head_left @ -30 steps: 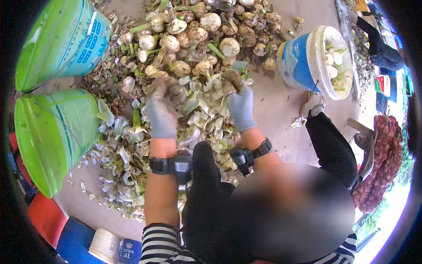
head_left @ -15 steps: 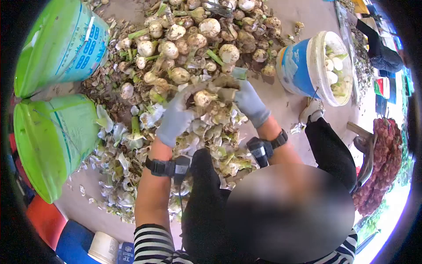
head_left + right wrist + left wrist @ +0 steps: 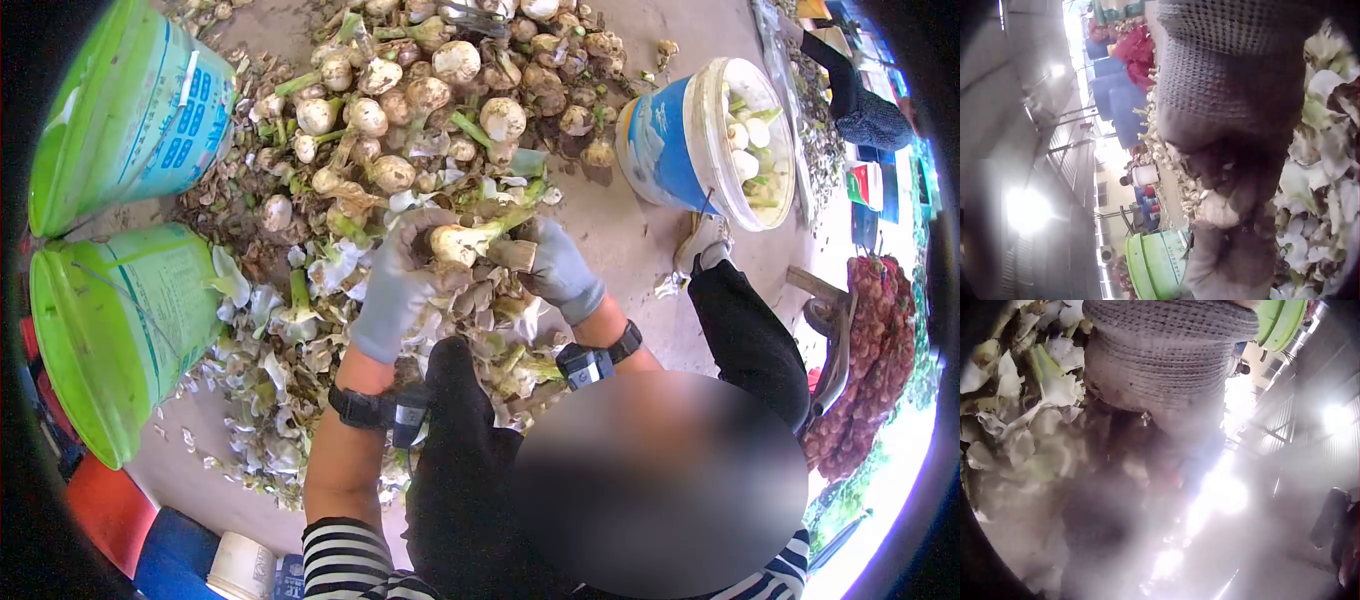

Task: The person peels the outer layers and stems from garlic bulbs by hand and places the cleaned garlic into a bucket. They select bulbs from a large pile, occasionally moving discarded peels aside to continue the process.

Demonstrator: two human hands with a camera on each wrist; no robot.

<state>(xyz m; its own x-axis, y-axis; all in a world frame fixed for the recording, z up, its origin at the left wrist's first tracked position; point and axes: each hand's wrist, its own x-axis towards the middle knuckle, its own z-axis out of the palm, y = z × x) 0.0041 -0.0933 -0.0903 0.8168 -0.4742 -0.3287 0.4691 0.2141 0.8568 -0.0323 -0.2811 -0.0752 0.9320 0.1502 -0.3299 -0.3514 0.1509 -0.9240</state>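
My gloved left hand (image 3: 395, 285) grips a pale garlic bulb (image 3: 455, 245), its green stem pointing right and up. Close on the right, my gloved right hand (image 3: 560, 272) curls round a short tan, blunt-ended wooden handle (image 3: 514, 256); whatever lies beyond that handle is hidden. Both gloves are grey with dirt-darkened fingers. Under the hands spreads a heap of peeled garlic skins (image 3: 285, 400). The left wrist view shows the knitted glove back (image 3: 1160, 369), with blurred fingers. In the right wrist view the fingers of the right glove (image 3: 1229, 94) are in shadow.
Unpeeled garlic bulbs (image 3: 456, 62) lie piled ahead. Two green buckets (image 3: 130, 330) stand at the left. At the right a blue and white bucket (image 3: 665, 140) holds white bulbs with stems. A red mesh sack (image 3: 865, 370) and another person's dark-clothed leg (image 3: 870, 110) are farther right.
A second ago both hands were low over the skins. The left hand has since raised a garlic bulb and turned it so the stem shows; the right hand has come round beside it.
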